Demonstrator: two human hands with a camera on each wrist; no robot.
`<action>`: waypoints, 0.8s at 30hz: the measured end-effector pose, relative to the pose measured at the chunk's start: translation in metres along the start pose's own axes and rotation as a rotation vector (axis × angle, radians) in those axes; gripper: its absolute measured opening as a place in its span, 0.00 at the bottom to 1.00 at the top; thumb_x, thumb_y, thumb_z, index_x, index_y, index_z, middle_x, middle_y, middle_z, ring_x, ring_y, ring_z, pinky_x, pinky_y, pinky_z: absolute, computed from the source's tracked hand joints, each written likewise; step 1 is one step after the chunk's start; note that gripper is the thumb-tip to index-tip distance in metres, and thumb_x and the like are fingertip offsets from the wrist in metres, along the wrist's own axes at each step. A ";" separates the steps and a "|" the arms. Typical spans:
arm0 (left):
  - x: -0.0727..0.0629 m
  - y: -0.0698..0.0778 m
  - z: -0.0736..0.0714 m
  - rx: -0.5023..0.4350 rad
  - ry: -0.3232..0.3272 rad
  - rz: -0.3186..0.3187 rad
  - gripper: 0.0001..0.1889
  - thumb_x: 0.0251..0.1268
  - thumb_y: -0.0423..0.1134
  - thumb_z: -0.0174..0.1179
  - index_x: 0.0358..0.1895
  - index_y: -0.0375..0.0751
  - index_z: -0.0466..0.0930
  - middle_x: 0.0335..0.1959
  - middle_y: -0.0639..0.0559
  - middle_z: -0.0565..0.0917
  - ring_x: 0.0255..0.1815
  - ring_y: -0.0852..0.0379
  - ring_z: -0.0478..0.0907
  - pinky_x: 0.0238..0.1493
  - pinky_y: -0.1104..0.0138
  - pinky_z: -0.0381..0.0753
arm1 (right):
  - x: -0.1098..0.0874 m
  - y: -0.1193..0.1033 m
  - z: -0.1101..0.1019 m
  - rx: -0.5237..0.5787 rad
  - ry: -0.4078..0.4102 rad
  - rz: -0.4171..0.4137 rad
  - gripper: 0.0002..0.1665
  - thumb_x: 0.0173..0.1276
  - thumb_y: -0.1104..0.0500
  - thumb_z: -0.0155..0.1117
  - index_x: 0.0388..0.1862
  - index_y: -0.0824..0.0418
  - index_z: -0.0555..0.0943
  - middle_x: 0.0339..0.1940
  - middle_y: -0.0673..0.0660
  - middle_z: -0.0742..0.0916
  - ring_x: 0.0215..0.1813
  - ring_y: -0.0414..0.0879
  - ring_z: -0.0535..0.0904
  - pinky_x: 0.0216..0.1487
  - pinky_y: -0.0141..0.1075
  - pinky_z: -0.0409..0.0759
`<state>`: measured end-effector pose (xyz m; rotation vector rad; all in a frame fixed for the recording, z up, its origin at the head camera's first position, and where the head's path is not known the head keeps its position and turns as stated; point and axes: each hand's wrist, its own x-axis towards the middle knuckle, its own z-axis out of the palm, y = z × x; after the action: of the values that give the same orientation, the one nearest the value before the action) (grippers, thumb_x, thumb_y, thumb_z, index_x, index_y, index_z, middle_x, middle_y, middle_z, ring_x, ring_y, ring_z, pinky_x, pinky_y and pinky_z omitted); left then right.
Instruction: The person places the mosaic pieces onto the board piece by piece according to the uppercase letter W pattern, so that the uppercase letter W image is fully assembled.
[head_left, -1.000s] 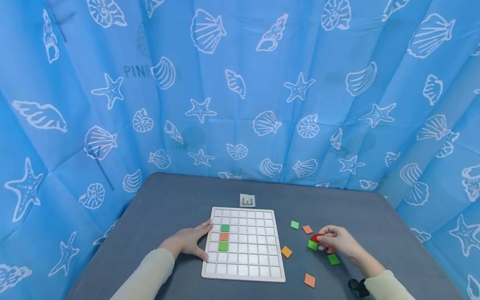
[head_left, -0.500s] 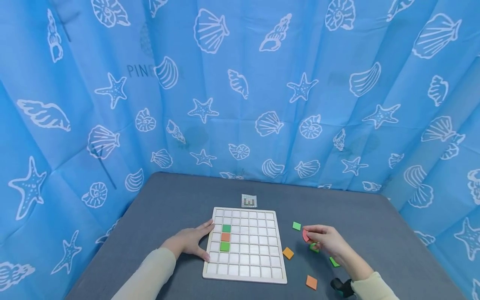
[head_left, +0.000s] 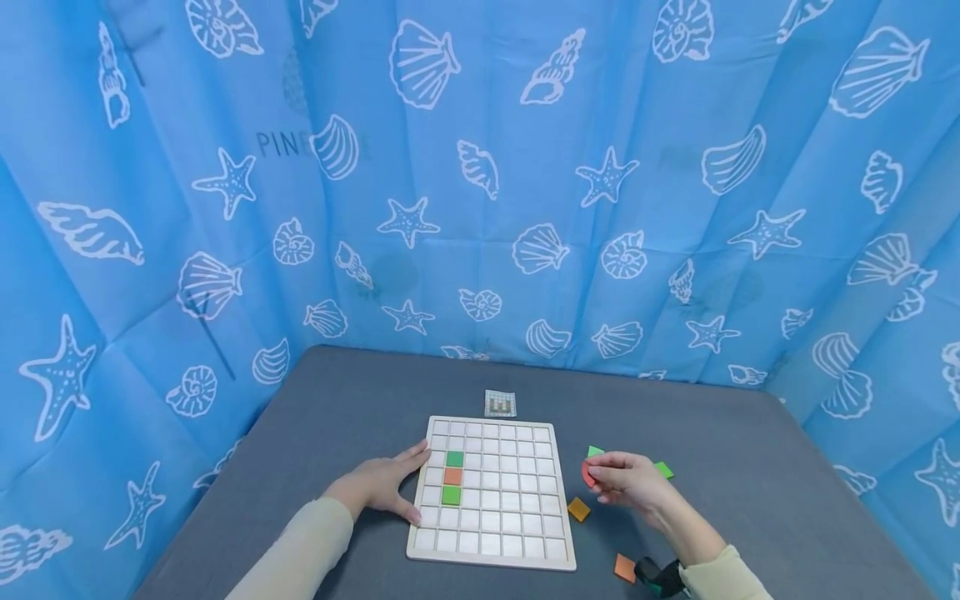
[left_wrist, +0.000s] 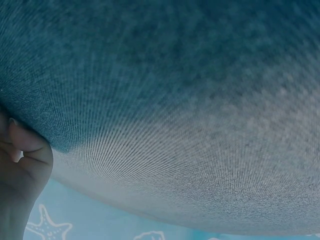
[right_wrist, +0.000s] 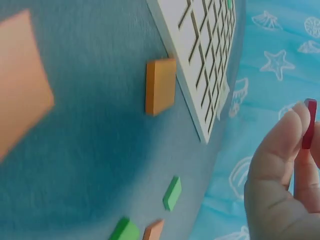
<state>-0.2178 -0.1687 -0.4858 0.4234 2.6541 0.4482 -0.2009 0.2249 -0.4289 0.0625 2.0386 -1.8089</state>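
My left hand [head_left: 378, 486] rests with fingers and thumb spread along the left edge of a white gridded board [head_left: 498, 518]. One column of the board bears a dark green tile [head_left: 454, 459], an orange tile [head_left: 453, 476] and a light green tile [head_left: 451, 495]. To the right of the board, my right hand [head_left: 633, 485] pinches a red tile [head_left: 587, 474] between thumb and fingers. Seen in the right wrist view, that red tile [right_wrist: 310, 124] stands edge-on, raised off the table. Only part of the left hand [left_wrist: 27, 165] shows in the left wrist view.
Loose tiles lie right of the board: a yellow-orange one [head_left: 578, 509] by its edge, an orange one [head_left: 625, 567] nearer me, green ones [head_left: 663, 470] partly behind the right hand. A small patterned card [head_left: 500, 403] lies beyond the board. A blue shell-print curtain [head_left: 480, 208] surrounds the table.
My right hand has lifted the red tile from among the loose tiles and carried it left towards the board. The left hand has stayed on the board's edge.
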 end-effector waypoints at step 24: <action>0.001 -0.003 0.002 0.014 0.011 0.004 0.59 0.39 0.67 0.72 0.78 0.52 0.54 0.79 0.59 0.49 0.72 0.42 0.61 0.65 0.49 0.64 | 0.009 -0.008 0.051 -0.010 -0.094 0.007 0.15 0.70 0.69 0.58 0.53 0.78 0.76 0.33 0.57 0.85 0.29 0.43 0.84 0.34 0.34 0.83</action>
<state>-0.2188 -0.1706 -0.4893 0.4315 2.6687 0.4346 -0.1978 0.1721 -0.4279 -0.0178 1.9800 -1.7631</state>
